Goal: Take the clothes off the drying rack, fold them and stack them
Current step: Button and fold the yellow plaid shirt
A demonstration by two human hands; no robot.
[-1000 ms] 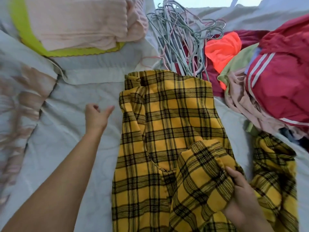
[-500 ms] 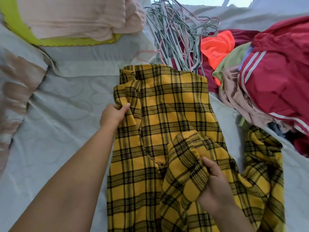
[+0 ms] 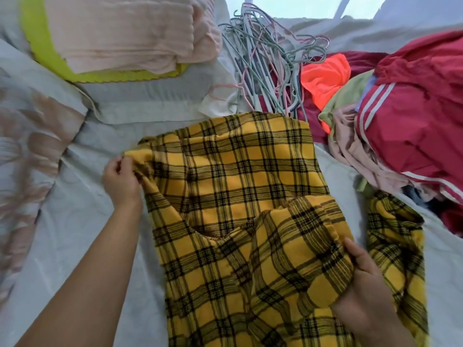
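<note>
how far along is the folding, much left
Done: a folded pink stack sits far left, and empty hangers lie heaped. In hand: the yellow plaid garment, left hand pinching its edge, right hand gripping a fold. Left: the crumpled pile of red, orange and green clothes on the right.

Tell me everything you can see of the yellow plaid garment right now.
The yellow plaid garment is woven-looking cloth with black checks, spread rumpled on the pale bed sheet. One part is folded over its lower middle, another trails off to the right. The left hand pinches its upper left edge; the right hand grips the folded part. Its top edge reaches the hangers.
</note>
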